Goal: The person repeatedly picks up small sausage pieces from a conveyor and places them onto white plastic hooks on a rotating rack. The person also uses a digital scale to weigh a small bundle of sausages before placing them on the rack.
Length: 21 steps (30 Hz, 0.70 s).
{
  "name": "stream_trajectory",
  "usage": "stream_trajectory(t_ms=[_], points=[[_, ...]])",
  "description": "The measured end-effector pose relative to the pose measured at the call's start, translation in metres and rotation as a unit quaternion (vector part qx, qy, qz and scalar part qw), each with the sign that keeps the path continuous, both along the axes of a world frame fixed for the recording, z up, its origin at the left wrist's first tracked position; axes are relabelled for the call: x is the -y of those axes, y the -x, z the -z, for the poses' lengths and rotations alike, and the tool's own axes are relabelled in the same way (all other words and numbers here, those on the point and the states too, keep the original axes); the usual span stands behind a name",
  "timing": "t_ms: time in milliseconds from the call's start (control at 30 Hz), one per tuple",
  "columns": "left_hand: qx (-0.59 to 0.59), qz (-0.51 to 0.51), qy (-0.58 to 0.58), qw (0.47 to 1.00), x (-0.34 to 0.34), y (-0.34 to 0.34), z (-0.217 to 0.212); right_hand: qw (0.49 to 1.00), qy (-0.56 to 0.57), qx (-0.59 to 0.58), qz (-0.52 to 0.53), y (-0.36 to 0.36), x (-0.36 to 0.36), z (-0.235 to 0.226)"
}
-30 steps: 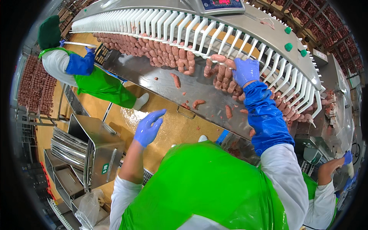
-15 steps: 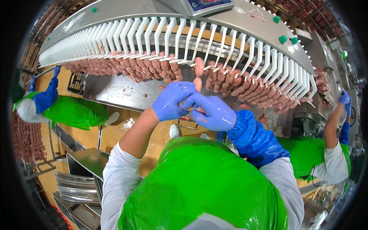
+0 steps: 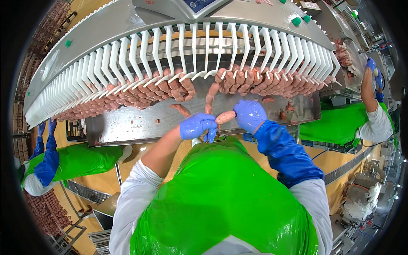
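Observation:
My left hand [image 3: 197, 127], in a purple-blue glove, is closed on the near end of a string of pale pink sausages. From it a strand of sausage links [image 3: 212, 91] runs up to the white hooks. A single plump sausage [image 3: 225, 117] stretches sideways between my hands. Its right end meets the curled fingers of my right hand [image 3: 250, 115], gloved alike and closed on it. White hooks [image 3: 207, 46] line the rack, with bunches of linked sausages [image 3: 144, 91] hanging left of the strand and more hanging sausages [image 3: 259, 83] to its right.
Below the hooks lies a steel tray [image 3: 123, 125] with loose meat scraps [image 3: 180, 110]. A scale [image 3: 182, 10] sits on the rack's metal top. One co-worker in a green apron [image 3: 85, 157] is at far left, another green apron [image 3: 331, 125] at right.
My hands were close together and have drawn apart, right hand moving rightward, so the sausage between them now shows. The view has shifted, with more tray visible.

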<state>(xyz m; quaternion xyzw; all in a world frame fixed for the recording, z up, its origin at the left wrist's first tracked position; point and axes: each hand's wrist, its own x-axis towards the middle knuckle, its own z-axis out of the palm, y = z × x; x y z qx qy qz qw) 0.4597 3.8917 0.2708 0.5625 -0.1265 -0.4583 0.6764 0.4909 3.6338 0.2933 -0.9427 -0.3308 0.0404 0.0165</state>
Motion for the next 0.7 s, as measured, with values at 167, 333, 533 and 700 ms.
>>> stream_trajectory(t_ms=[167,333,533,700], points=[[0.023,-0.057,-0.060,0.996,0.020,0.011,-0.010,0.977,0.067,-0.096,0.180,-0.032,0.081,0.113],[0.011,-0.175,0.022,0.984,0.011,0.009,0.010,0.942,0.000,-0.248,0.224,-0.040,0.153,0.113],[-0.072,-0.201,0.104,0.971,0.061,-0.011,0.028,0.923,-0.289,-0.252,0.033,-0.027,0.103,0.051],[0.145,-0.185,-0.117,0.965,0.097,0.001,-0.002,0.835,-0.509,-0.208,0.039,-0.012,0.081,0.037]])
